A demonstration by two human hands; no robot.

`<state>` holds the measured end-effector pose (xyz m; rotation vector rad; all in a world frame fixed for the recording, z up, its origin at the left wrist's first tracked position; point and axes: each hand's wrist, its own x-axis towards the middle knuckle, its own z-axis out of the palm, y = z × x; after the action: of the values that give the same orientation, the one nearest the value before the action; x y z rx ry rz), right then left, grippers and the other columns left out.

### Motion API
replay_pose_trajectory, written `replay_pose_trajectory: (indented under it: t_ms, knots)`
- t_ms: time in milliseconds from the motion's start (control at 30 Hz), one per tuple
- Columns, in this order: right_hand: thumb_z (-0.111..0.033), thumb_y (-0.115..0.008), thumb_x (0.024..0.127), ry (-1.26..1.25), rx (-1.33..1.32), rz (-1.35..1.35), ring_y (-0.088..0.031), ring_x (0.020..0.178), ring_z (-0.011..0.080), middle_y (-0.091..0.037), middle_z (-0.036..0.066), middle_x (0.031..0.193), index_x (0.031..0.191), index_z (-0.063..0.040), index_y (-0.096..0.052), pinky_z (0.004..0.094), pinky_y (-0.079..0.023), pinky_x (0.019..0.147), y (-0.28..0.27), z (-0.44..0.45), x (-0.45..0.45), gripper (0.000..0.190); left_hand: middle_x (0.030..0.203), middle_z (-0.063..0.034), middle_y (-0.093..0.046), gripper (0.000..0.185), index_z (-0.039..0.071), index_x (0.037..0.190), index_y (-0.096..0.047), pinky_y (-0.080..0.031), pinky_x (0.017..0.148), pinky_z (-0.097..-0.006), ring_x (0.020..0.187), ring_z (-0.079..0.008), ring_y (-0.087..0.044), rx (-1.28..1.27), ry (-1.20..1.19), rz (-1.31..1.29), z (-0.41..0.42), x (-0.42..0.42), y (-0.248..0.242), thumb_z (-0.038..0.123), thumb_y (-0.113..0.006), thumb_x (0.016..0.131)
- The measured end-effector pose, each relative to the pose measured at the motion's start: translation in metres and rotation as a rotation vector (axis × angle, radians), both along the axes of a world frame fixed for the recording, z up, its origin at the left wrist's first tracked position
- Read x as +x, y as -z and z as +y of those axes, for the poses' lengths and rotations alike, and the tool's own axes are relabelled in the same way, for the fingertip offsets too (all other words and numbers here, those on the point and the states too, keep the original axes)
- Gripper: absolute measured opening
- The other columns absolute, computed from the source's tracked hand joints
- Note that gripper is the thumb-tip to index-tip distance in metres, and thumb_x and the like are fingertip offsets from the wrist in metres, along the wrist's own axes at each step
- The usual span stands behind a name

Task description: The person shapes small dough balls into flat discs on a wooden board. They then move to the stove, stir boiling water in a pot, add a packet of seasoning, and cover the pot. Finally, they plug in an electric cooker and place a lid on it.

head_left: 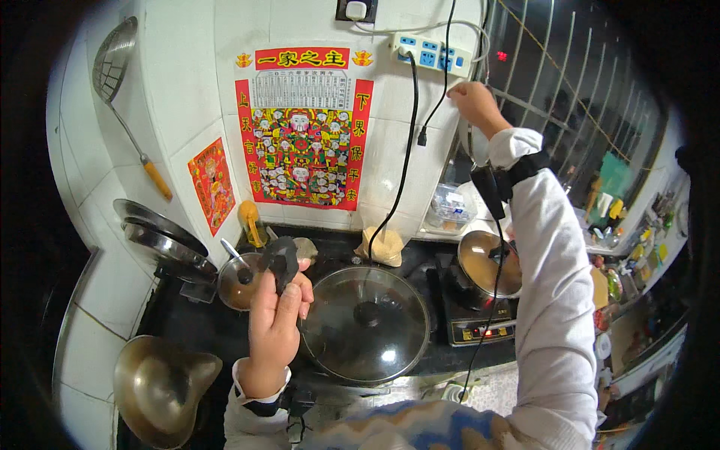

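My left hand (275, 326) is raised over the counter, thumb and fingers around a small black object (281, 261) whose kind I cannot make out. My right hand (478, 107) reaches up to the wall, just below a white power strip (430, 55) with blue sockets. Its fingertips are pinched together at a hanging black power cord (434, 115), which bends there and ends in a free connector (422, 136). Below my hands a large pan with a glass lid (365, 332) sits on the counter. A second black cord (409, 146) runs from the strip down behind that pan.
Right of the large pan, a lidded pot (486, 267) stands on a lit induction cooker (478, 333). A small lidded pot (236, 284), stacked pans (169, 242) and a metal wok (160, 388) are at left. A skimmer (126, 118) hangs above; a barred window (562, 73) is at right.
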<state>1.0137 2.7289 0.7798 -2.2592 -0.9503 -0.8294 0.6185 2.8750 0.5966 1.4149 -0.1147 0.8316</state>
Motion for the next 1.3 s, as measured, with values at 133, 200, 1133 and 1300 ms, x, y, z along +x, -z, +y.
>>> replay_pose_trajectory:
  t_ms: [133, 200, 1133, 1300]
  knots:
    - [-0.013, -0.048, 0.080, 0.030, -0.018, -0.104, -0.059, 0.094, 0.0398, -0.061, 0.026, 0.100, 0.111, -0.004, -0.060, 0.0425, -0.047, 0.084, 0.015, 0.008, 0.020, 0.035, 0.079, -0.0027, -0.050, 0.025, -0.002, 0.117, -0.046, -0.035, 0.059, -0.0200, 0.064, -0.0063, -0.039, -0.017, -0.009, 0.055, 0.006, 0.001, 0.005, 0.009, -0.037, 0.096]
    - [-0.007, -0.045, 0.078, 0.112, -0.095, -0.084, -0.058, 0.095, 0.0412, -0.058, 0.030, 0.102, 0.131, -0.007, -0.043, 0.0450, -0.046, 0.083, 0.019, 0.013, 0.025, 0.053, 0.079, -0.0026, -0.050, 0.025, -0.002, 0.117, -0.046, -0.036, 0.059, -0.0200, 0.064, -0.0064, -0.039, 0.015, -0.025, 0.066, 0.008, 0.002, 0.006, 0.009, -0.037, 0.096]
    - [-0.012, -0.057, 0.078, 0.102, 0.410, -0.200, -0.050, 0.106, 0.0392, -0.053, 0.024, 0.111, 0.114, 0.001, -0.050, 0.0451, -0.042, 0.090, -0.009, 0.012, 0.126, 0.039, 0.080, -0.0043, -0.055, 0.028, -0.005, 0.112, -0.049, -0.040, 0.060, -0.0223, 0.063, -0.0078, -0.045, 0.162, -0.286, 0.280, -0.029, 0.027, -0.010, 0.011, -0.037, 0.093]
    - [-0.012, -0.053, 0.077, 0.032, 0.428, -0.135, -0.051, 0.108, 0.0366, -0.054, 0.023, 0.113, 0.114, 0.002, -0.051, 0.0411, -0.041, 0.092, -0.014, 0.011, 0.138, 0.040, 0.080, -0.0045, -0.055, 0.028, -0.005, 0.113, -0.049, -0.040, 0.061, -0.0223, 0.063, -0.0077, -0.045, 0.182, -0.296, 0.304, -0.031, 0.025, -0.011, 0.010, -0.037, 0.092]
